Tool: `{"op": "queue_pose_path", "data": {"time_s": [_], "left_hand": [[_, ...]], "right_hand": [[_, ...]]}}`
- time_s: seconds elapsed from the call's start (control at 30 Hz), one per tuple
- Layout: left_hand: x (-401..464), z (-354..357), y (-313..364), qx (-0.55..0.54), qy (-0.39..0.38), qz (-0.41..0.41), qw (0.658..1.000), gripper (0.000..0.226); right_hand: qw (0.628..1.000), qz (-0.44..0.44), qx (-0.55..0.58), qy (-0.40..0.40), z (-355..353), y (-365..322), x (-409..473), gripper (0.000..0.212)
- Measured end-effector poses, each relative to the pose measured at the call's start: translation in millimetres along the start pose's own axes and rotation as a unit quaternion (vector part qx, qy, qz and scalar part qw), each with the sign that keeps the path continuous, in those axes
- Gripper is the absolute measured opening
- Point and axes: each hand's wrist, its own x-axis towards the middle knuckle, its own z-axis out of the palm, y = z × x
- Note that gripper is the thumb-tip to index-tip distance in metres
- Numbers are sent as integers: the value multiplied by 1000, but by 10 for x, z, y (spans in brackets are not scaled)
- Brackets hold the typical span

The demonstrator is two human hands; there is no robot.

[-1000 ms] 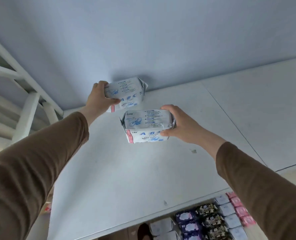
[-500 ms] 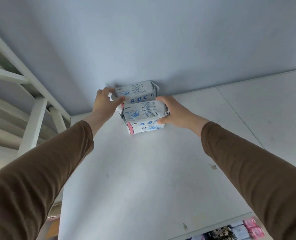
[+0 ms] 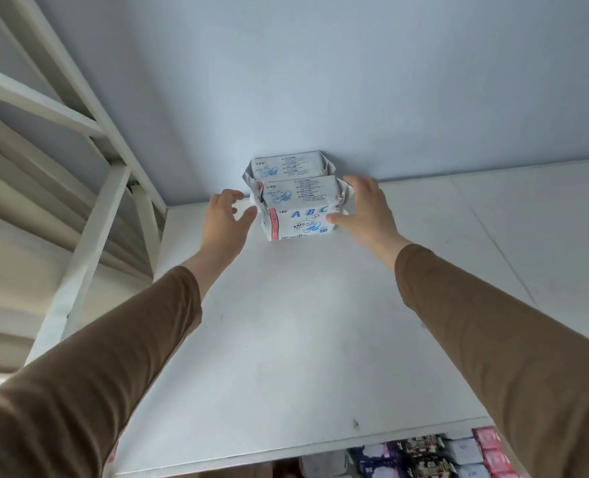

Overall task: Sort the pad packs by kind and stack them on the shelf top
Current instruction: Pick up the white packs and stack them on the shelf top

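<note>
Two white pad packs with blue ABC print stand on the white shelf top (image 3: 286, 322), up against the wall. The rear pack (image 3: 288, 167) touches the wall, and the front pack (image 3: 300, 215) sits right before it, touching it. My left hand (image 3: 226, 219) hovers just left of the front pack with its fingers spread and holds nothing. My right hand (image 3: 365, 208) is on the front pack's right end, thumb on its printed face and fingers around the end flap.
A white metal rack frame (image 3: 89, 188) rises at the left. The pale wall (image 3: 320, 81) backs the shelf. Under the shelf's front edge lie several purple, dark and pink packs (image 3: 424, 450). A seam (image 3: 493, 243) crosses the shelf top on the right.
Both hands pushed the two packs back to the wall and set them down one behind the other. My left hand has let go and opened.
</note>
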Motion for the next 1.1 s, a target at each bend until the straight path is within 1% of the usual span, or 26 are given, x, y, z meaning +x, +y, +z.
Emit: {"op": "queue_pose_path", "data": {"time_s": [0.07,0.13,0.23,0.4,0.53,0.63,0.77,0.87,0.97,1.1], "left_hand": [[-251,-16,47,15,5,4,1000,34],[-565,-27,118,34,7,10,999,34],[-1186,-27,275,76,2,18,997,33],[-2472,5,610,126,-19,34,991,34],[-3400,38,802,164,-33,75,983,36],[-4005,71,836,175,-60,89,979,38],[-4563,138,748,150,-88,64,983,36],[-4982,248,542,139,-122,45,982,35],[-5429,386,183,146,-162,19,976,37],[-5979,662,-436,145,-211,-48,966,38]], "right_hand": [[1000,-11,-7,8,-115,-5,-236,57],[1000,-25,-12,-8,-257,6,-532,51],[998,-47,-18,-46,-495,69,-1101,46],[989,-93,-15,-110,-923,264,-2227,40],[985,-123,-3,-117,-1192,452,-3075,37],[984,-132,-2,-117,-1249,597,-3628,34],[987,-115,4,-113,-1142,763,-4188,31],[987,-81,4,-136,-893,952,-4630,30],[984,-29,3,-174,-514,1189,-5086,31],[974,18,-9,-225,129,1570,-5603,33]]}}
